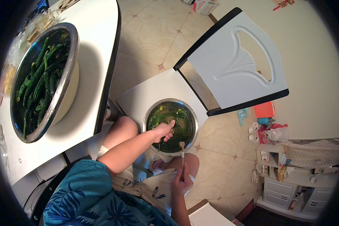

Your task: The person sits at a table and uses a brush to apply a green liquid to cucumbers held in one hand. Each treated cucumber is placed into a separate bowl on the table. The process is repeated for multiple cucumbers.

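A metal basin (197, 132) of cloudy water stands on a white chair seat (147, 90) before me, with green cucumbers (164, 116) in the water. Over it my left hand (166, 132) is closed around a slim green cucumber (160, 144), most of it hidden by the fingers. My right hand (183, 180) grips the handle of a wooden brush (182, 155) with a white band. The brush head is over the basin's near rim, apart from the left hand. On the table at left, a large metal-rimmed bowl (73, 65) holds several bumpy cucumbers (38, 82).
The white table (99, 56) has a dark edge close to my left arm. The chair's white backrest (209, 70) rises beyond the basin. Slippers (243, 115), shoes (253, 127), bags (272, 132) and a white cabinet (279, 189) are at right. A white surface (209, 216) is near my right elbow.
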A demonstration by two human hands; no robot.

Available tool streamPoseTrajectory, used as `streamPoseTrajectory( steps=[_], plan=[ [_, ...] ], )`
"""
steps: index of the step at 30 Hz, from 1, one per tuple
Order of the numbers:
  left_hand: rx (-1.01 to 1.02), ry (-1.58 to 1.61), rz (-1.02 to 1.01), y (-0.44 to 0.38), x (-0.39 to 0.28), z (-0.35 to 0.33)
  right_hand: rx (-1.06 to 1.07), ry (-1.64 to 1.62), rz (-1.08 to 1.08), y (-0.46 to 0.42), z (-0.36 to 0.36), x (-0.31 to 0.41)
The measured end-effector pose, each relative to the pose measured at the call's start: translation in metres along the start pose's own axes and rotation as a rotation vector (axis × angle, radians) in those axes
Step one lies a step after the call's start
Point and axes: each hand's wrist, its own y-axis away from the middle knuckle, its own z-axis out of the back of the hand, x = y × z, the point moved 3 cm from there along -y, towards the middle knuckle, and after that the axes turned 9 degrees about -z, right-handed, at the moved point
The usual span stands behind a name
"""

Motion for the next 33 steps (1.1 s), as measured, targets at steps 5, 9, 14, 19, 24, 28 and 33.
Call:
streamPoseTrajectory(
  steps=[5, 9, 14, 19, 24, 28, 33],
  plan=[
    [0.047, 0.091, 0.051, -0.014, 0.006, 0.007, -0.027, -0.005, 0.104, -0.001, -0.003, -0.002],
    [0.053, 0.285, 0.139, -0.009, 0.004, -0.008, -0.025, 0.009, 0.095, 0.0, -0.004, -0.009],
    [0.069, -0.043, 0.067, -0.012, 0.011, 0.002, -0.005, 0.048, 0.085, 0.0, -0.001, -0.001],
    [0.048, 0.011, 0.06, -0.021, 0.017, 0.006, -0.054, 0.008, 0.135, -0.002, -0.002, 0.002],
    [-0.068, -0.058, -0.033, -0.012, 0.013, -0.004, 0.016, 0.017, 0.002, -0.001, 0.0, 0.003],
    [0.051, -0.211, -0.038, -0.014, 0.009, 0.005, -0.046, 0.013, 0.132, -0.002, -0.003, -0.001],
    [0.002, -0.13, -0.022, -0.02, 0.012, 0.01, -0.019, 0.025, 0.089, -0.001, -0.002, -0.002]
  ],
)
